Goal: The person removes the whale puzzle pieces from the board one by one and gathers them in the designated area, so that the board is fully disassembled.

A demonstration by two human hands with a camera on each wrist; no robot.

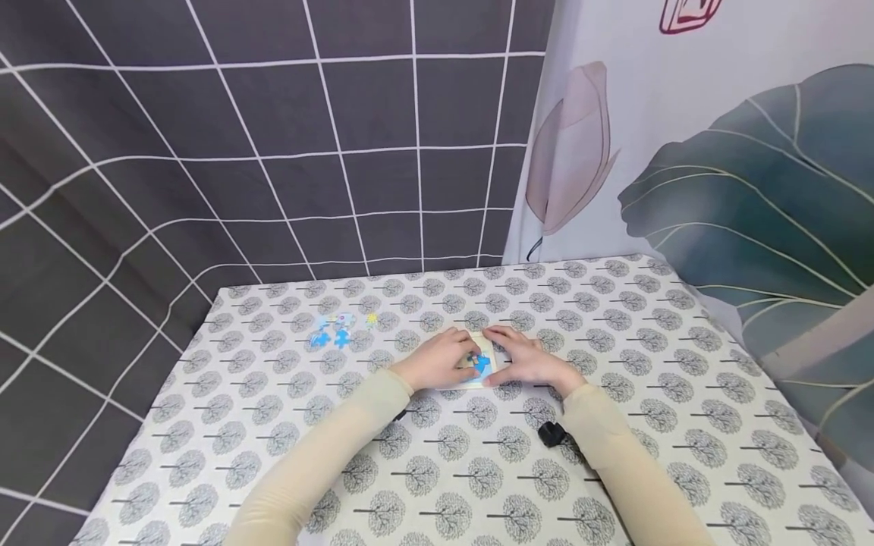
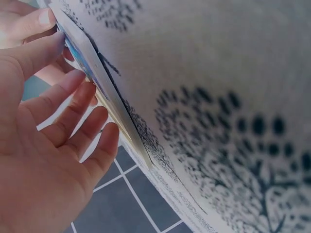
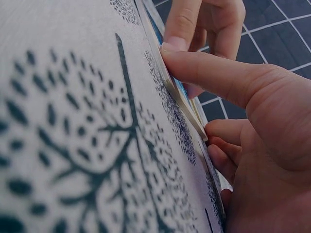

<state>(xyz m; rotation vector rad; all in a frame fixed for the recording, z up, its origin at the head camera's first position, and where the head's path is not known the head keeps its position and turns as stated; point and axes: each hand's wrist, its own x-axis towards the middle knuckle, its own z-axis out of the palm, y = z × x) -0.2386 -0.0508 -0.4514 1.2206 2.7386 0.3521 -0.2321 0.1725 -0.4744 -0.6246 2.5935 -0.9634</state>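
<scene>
A small jigsaw puzzle board (image 1: pixel 487 343) with a cream frame and blue pieces lies flat on the patterned tablecloth between both hands. My left hand (image 1: pixel 440 359) reaches over it from the left, its thumb and index fingertips down on the puzzle surface by a blue piece (image 1: pixel 482 365). In the left wrist view, the other fingers of that hand are loosely bent along the board's edge (image 2: pixel 112 94). My right hand (image 1: pixel 531 361) holds the board's right side, thumb at the near edge and fingers at the far corner. The right wrist view shows its thumb pressed to the rim (image 3: pixel 187 108).
Several loose blue puzzle pieces (image 1: pixel 341 338) lie on the tablecloth (image 1: pixel 287 409) to the left, with a yellow sun-like piece (image 1: pixel 372 318) beside them. A black device (image 1: pixel 551 434) sits below the right wrist. A dark grid curtain (image 1: pixel 369 182) hangs behind the table.
</scene>
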